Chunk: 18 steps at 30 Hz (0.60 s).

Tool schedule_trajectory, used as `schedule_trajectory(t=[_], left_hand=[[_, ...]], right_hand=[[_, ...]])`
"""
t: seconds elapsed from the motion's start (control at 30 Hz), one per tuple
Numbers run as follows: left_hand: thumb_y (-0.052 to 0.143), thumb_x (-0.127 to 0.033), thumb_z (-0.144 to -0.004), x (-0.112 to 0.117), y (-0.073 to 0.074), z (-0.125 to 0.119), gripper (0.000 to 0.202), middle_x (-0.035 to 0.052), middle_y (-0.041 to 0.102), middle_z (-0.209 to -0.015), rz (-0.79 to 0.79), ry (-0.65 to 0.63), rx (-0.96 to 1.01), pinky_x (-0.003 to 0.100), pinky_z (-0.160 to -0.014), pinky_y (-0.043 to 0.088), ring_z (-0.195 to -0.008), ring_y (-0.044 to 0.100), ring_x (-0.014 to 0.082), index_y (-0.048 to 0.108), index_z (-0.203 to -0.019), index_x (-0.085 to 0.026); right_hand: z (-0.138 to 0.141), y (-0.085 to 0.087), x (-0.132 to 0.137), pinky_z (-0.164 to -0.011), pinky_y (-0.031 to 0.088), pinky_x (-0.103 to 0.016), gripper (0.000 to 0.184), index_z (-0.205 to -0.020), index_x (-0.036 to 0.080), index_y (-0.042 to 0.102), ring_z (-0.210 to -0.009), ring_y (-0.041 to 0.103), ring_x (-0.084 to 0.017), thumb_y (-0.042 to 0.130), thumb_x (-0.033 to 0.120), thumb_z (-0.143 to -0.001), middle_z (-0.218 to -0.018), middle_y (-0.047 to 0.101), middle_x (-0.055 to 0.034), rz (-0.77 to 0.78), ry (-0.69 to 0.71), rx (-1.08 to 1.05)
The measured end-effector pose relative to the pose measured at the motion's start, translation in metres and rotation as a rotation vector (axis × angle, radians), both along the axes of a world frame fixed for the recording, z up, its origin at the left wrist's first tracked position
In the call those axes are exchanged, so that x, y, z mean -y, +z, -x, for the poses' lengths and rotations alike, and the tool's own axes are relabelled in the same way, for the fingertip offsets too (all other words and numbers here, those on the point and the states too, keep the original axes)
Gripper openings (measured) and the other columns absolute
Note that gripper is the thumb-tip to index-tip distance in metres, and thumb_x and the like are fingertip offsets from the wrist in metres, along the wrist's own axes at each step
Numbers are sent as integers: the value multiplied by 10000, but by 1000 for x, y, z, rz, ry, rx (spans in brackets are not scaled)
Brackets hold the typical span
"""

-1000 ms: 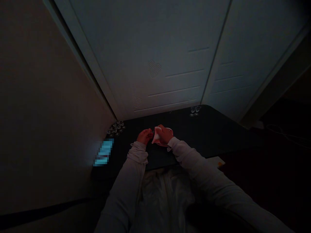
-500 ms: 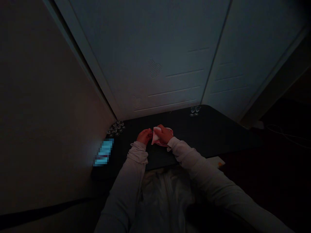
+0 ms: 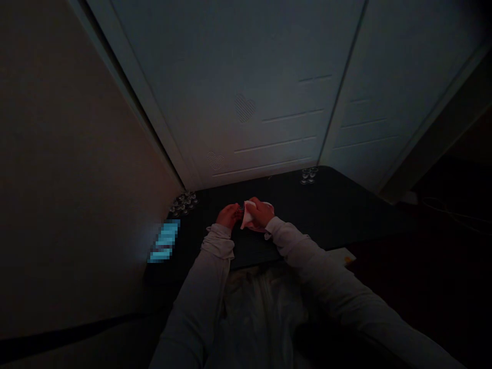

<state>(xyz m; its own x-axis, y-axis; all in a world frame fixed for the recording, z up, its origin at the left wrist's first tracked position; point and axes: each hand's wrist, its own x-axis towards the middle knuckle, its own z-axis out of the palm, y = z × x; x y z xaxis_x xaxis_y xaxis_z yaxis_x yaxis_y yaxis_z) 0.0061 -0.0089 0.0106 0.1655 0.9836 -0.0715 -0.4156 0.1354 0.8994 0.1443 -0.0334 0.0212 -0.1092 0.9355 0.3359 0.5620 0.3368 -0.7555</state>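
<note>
Over the middle of the dark table (image 3: 326, 215), my left hand (image 3: 227, 216) is closed round a small clear glass (image 3: 240, 210), mostly hidden by the fingers. My right hand (image 3: 263, 212) grips a pink and white cloth (image 3: 249, 218) and presses it against the glass's right side. One edge of the cloth hangs down between the hands, and more of it shows behind the right fingers. The picture is very dark, so fine detail of the glass is lost.
Several small stemmed glasses (image 3: 184, 203) crowd the table's left corner. Two more stemmed glasses (image 3: 309, 175) stand at the back right. A lit, pixelated screen (image 3: 165, 241) is at the left edge. A pale panel (image 3: 249, 61) with heart patterns rises behind the table.
The cloth's free edge has shifted slightly right, and a bit more of the glass shows between the hands. Both hands stay in nearly the same place.
</note>
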Motion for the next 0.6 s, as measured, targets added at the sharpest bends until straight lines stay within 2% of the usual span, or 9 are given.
schedule_trajectory(t=[0.23, 0.6], left_hand=[[606, -269, -544, 1, 1, 1, 227, -6, 545, -545, 3, 1, 1, 218, -500, 378, -491, 507, 76, 494, -679, -125], [605, -271, -544, -1, -3, 1, 231, -2, 547, -555, -23, -20, 3, 237, -508, 392, -511, 520, 94, 492, -683, -125]], right_hand=[[2, 0, 0, -476, 298, -173, 335, -802, 183, 460, -528, 457, -77, 294, 465, -726, -617, 513, 19, 51, -25, 4], [-1, -1, -2, -491, 285, -183, 374, -776, 178, 455, -527, 439, -81, 217, 466, -757, -598, 492, 10, -20, -8, 48]])
